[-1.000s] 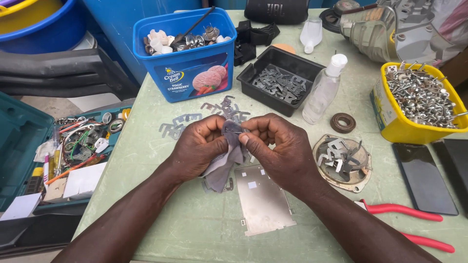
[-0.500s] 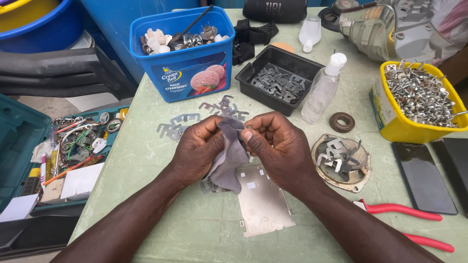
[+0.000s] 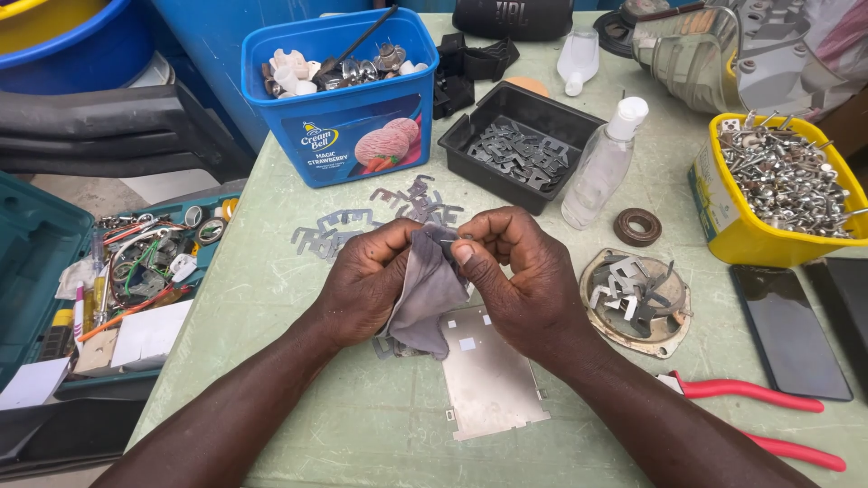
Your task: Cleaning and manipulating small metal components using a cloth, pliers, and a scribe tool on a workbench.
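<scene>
My left hand (image 3: 366, 280) and my right hand (image 3: 515, 276) meet above the pale green table (image 3: 298, 416), both gripping a grey cloth (image 3: 427, 298) that hangs between them. A small flat metal piece (image 3: 445, 240) is pinched at my fingertips inside the cloth's top fold, mostly hidden. Just below my hands a thin rectangular metal plate (image 3: 488, 375) lies flat on the table. Several loose bent metal clips (image 3: 362, 221) lie scattered just beyond my hands.
A blue tub (image 3: 348, 136) of parts, a black tray (image 3: 511, 149) of clips, a clear bottle (image 3: 601, 163), a rubber ring (image 3: 637, 226), a yellow tub (image 3: 741, 230) of screws, a round metal dish (image 3: 633, 303), red-handled pliers (image 3: 759, 393), two dark phones (image 3: 787, 330). An open toolbox (image 3: 99, 289) sits left.
My hands have stayed in place over the plate, shifting slightly as the fingers work the cloth around the small metal piece. Nothing else on the table has moved.
</scene>
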